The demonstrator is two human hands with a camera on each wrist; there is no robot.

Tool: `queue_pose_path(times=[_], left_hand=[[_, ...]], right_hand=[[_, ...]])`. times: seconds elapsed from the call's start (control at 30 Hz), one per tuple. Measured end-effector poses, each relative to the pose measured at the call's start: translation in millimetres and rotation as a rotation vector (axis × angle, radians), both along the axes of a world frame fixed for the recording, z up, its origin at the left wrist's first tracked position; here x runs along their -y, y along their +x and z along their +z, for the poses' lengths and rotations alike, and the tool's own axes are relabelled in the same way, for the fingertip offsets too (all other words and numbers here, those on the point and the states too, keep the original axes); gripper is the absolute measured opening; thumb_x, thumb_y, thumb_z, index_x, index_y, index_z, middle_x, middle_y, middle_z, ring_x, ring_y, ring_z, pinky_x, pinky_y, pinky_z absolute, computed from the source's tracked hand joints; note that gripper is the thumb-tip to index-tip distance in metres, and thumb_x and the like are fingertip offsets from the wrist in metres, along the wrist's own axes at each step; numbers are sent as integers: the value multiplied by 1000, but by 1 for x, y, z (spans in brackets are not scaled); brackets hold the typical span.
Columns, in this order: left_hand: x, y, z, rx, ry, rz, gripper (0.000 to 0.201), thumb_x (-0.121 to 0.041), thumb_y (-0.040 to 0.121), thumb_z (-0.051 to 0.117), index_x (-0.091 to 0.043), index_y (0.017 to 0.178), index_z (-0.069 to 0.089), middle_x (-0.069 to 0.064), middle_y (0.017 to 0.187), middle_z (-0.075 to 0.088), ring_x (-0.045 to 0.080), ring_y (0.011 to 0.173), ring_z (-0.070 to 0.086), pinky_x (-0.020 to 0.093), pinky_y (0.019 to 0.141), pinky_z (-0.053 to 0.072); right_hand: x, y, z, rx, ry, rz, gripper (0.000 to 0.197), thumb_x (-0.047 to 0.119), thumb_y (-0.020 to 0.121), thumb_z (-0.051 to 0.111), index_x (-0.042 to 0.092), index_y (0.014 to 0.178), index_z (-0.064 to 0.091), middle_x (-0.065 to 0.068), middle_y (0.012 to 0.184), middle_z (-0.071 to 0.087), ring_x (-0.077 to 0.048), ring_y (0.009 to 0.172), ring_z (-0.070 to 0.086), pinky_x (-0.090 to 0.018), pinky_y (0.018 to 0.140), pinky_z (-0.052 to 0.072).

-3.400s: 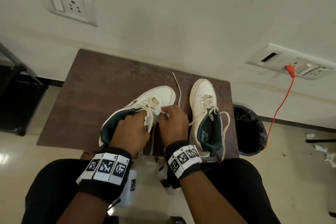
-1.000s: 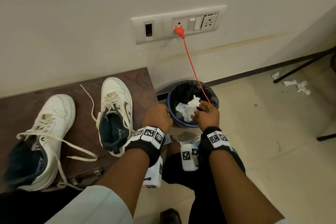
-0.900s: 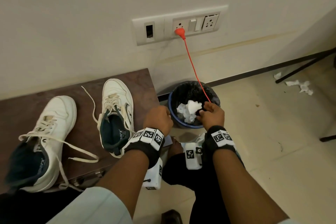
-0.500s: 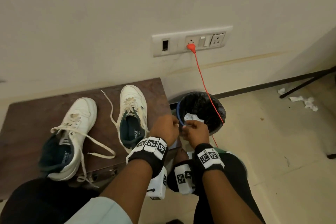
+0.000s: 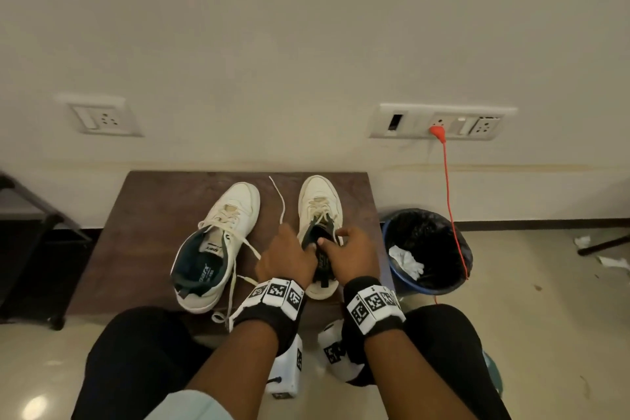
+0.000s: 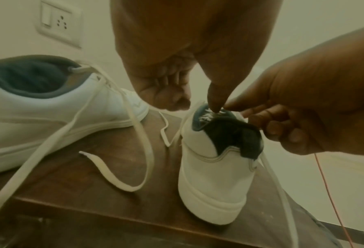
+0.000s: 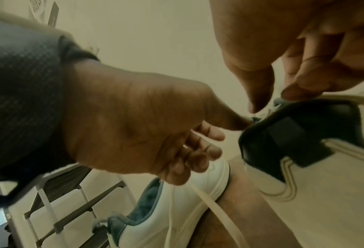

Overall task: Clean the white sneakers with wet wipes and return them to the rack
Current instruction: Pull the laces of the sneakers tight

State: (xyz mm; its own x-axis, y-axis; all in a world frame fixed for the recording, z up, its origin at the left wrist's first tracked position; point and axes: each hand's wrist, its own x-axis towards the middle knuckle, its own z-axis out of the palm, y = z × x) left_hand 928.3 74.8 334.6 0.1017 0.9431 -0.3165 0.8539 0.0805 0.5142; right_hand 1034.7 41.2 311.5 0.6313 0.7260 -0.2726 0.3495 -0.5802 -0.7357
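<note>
Two white sneakers with dark green lining stand on a brown table [image 5: 153, 215], laces loose. The left sneaker [image 5: 218, 242] [image 6: 49, 109] lies untouched. Both hands are at the mouth of the right sneaker [image 5: 318, 198] [image 6: 214, 176] [image 7: 325, 176]. My left hand [image 5: 293, 249] [image 6: 197, 104] grips its inner collar, thumb tip on the tongue. My right hand [image 5: 329, 239] [image 7: 268, 99] pinches the dark collar from the other side, its other fingers curled. No wipe is in either hand.
A blue bin with a black liner [image 5: 426, 249] holds crumpled used wipes, right of the table. An orange cable [image 5: 450, 201] hangs from the wall socket over it. A dark metal rack frame [image 5: 34, 215] stands at the left. Paper scraps [image 5: 610, 261] lie on the floor.
My right hand let the used wipe fall into the bin. Both hands then moved left from the bin to the right sneaker and took hold of its collar.
</note>
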Motion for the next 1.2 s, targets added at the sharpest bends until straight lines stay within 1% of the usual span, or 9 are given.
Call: queue_pose_path(times=[0.13, 0.3, 0.4, 0.57, 0.67, 0.87, 1.0, 1.1, 1.2], left_hand=[[-3, -11, -20, 37, -150, -27, 42, -39, 85, 58, -12, 111, 39, 14, 116, 60, 36, 107, 58, 41, 87, 46], [-7, -15, -25, 98, -180, -50, 36, -30, 85, 56, -11, 112, 42, 15, 116, 60, 36, 107, 58, 40, 87, 46], [-7, -13, -22, 107, -166, -68, 32, -23, 85, 55, -10, 113, 44, 15, 115, 60, 35, 106, 58, 38, 83, 44], [-4, -12, -20, 112, -152, -67, 31, -21, 87, 54, -14, 117, 45, 14, 116, 60, 34, 107, 58, 40, 86, 47], [-2, -11, -18, 91, -138, -76, 33, -21, 88, 53, -16, 120, 43, 12, 118, 60, 33, 107, 58, 41, 88, 48], [1, -9, -11, 58, -95, -118, 40, -18, 84, 56, -17, 120, 39, 11, 120, 59, 33, 109, 58, 44, 88, 49], [0, -7, -8, 25, -41, -164, 39, -18, 82, 58, -20, 118, 42, 7, 120, 55, 31, 108, 58, 43, 85, 49], [-2, -3, -11, -22, 124, -252, 39, -16, 82, 61, -23, 118, 47, 4, 118, 47, 27, 104, 56, 40, 79, 51], [-5, 8, -14, -110, 329, -374, 31, -21, 86, 55, -25, 117, 53, 3, 120, 42, 23, 107, 47, 34, 80, 48]], right_hand=[[-6, -1, -5, 107, -67, -13, 26, 26, 84, 63, 18, 108, 59, -2, 101, 65, -21, 90, 61, -29, 74, 50], [-13, 4, -10, 178, -76, -12, 12, 20, 84, 54, 14, 86, 65, -8, 81, 67, -24, 75, 63, -36, 68, 56], [-13, 5, -7, 181, -91, -23, 13, 18, 85, 52, 16, 85, 65, -5, 76, 66, -22, 71, 63, -35, 68, 56], [-9, 15, 10, 260, -45, -63, 14, 16, 88, 51, 11, 75, 56, -6, 78, 61, -24, 70, 57, -27, 61, 42], [-7, 22, 24, 291, -30, -67, 15, 16, 91, 49, 11, 90, 63, -9, 87, 64, -25, 73, 56, -26, 65, 38], [-21, 31, 38, 262, 117, 141, 39, 2, 89, 43, 11, 125, 58, -11, 124, 60, -25, 112, 55, -29, 94, 42], [-30, 30, 41, 190, 119, 270, 55, -4, 86, 41, 18, 136, 45, -13, 127, 56, -23, 108, 55, -29, 91, 43], [-30, 29, 29, 197, 89, 267, 60, 5, 82, 48, 33, 134, 37, -11, 116, 59, -22, 93, 60, -33, 83, 49], [-21, 24, 15, 254, 46, 211, 45, 15, 77, 61, 29, 117, 45, -6, 113, 61, -23, 95, 62, -39, 85, 52]])
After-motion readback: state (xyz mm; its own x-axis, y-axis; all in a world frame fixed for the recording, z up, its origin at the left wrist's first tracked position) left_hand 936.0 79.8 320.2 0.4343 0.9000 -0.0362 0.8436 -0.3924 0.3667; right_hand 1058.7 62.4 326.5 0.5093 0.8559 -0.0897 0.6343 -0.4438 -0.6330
